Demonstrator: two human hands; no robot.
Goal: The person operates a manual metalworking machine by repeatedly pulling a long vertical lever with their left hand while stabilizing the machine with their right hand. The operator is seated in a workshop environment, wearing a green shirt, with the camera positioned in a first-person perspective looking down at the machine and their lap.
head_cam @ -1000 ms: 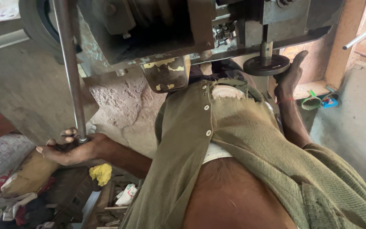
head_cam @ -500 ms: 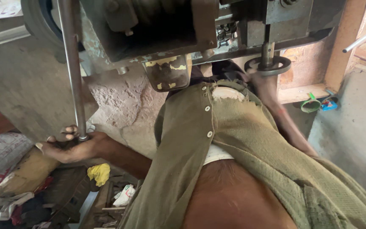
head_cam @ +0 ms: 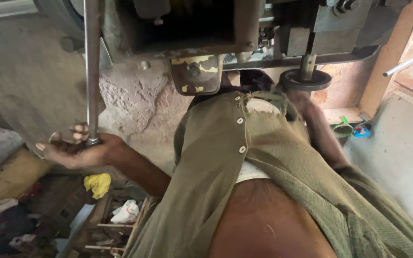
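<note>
One big grey machine (head_cam: 244, 28) is filling the top above a rough concrete floor (head_cam: 397, 157). Its long steel rod (head_cam: 92, 71) is hanging down, with the left hand (head_cam: 80, 152) clamping around the rod's lower end. The right hand is reaching under the machine, hidden; its grip cannot be told.

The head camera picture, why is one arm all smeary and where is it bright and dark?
In the head view, the right forearm under the round metal disc is smeared by motion blur, and its hand is hidden. The left hand on the metal rod looks sharp. The floor at right is brightly lit; the machine underside is in deep shadow.
</note>
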